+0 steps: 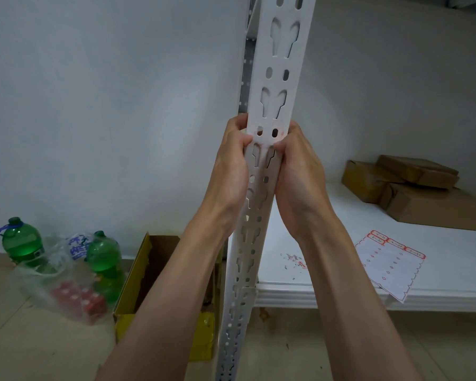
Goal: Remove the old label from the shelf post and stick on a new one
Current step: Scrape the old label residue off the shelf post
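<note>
left hand (232, 160) and right hand (294, 160) grip shelf post (279, 86) | old label mostly off, red bits left | new label sheet (390, 268) waits, right

Two hands (264, 163), one shelf post (279, 78), two green bottles (21, 237), three brown parcels (412, 188), one label sheet (390, 266)

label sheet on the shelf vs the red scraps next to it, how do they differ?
The label sheet is one intact sheet; the red scraps are small scattered torn bits.
The label sheet is mostly white, with red-bordered labels only along its top; the red scraps are red throughout.
The label sheet hangs partly over the front edge of the shelf board; the red scraps lie fully on it, nearer the shelf post.
Both lie flat on the same shelf board, untouched by either hand.
</note>
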Demonstrator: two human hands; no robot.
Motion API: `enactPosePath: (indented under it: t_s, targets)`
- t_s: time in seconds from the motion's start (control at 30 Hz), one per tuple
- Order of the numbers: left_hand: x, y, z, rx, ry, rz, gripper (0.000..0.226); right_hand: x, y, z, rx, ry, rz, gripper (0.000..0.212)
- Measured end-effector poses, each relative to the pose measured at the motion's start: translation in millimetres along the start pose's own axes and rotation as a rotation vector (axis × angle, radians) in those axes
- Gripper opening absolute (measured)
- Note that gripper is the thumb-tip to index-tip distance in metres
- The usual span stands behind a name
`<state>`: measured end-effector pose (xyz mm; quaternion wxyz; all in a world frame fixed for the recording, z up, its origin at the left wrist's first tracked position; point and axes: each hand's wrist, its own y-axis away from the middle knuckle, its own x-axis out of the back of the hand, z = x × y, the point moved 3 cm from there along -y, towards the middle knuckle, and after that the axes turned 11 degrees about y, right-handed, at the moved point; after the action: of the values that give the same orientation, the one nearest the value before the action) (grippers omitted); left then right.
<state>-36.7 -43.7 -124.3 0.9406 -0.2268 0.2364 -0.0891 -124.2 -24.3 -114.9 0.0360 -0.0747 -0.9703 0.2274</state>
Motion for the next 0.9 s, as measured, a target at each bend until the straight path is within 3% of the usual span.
enactPosePath:
  t_s: [0.27,0.63,0.9]
  targets:
    - [-3.9,3.2,3.8,-0.08,-0.053,0.013,0.028,-0.3,-2.1,3.2,-0.051,-0.093,-0.018,0.034]
    - [-6.1,4.1,6.2,-0.112,-0.088,0.019,0.026,-0.6,-2.4,3.6,-0.049,-0.114,-0.032,0.035]
    - [-3.1,9.0,9.7,-0.316,-0.388,0.035,0.03,0.0,-2.7,3.7,-0.035,-0.1,-0.042,0.039]
